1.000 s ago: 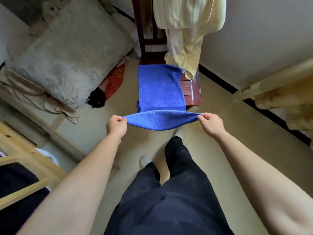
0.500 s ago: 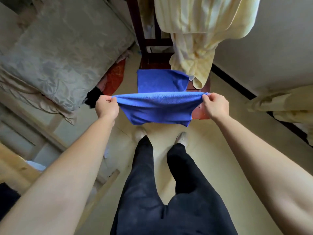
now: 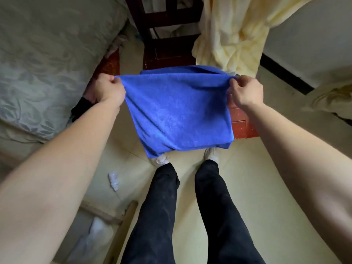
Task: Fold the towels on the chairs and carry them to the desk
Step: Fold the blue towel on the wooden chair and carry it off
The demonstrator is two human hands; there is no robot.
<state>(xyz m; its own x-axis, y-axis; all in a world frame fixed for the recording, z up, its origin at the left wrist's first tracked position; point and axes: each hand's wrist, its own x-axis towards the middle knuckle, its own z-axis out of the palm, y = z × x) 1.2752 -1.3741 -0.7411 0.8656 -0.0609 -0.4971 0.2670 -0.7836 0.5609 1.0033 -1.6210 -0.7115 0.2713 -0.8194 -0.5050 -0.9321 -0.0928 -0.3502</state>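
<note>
Two corners pinched, blue towel (image 3: pixel 179 113) between left hand (image 3: pixel 109 90), right hand (image 3: pixel 245 91)

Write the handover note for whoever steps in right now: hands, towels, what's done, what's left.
Left hand pinches the blue towel at its top left corner; right hand pinches the top right corner.
The towel hangs spread between them before the chair, seemingly doubled over.
A pale yellow towel hangs over the chair, unfolded.
Left: finish folding the blue, fold the yellow, carry both to the desk, not in view.
</note>
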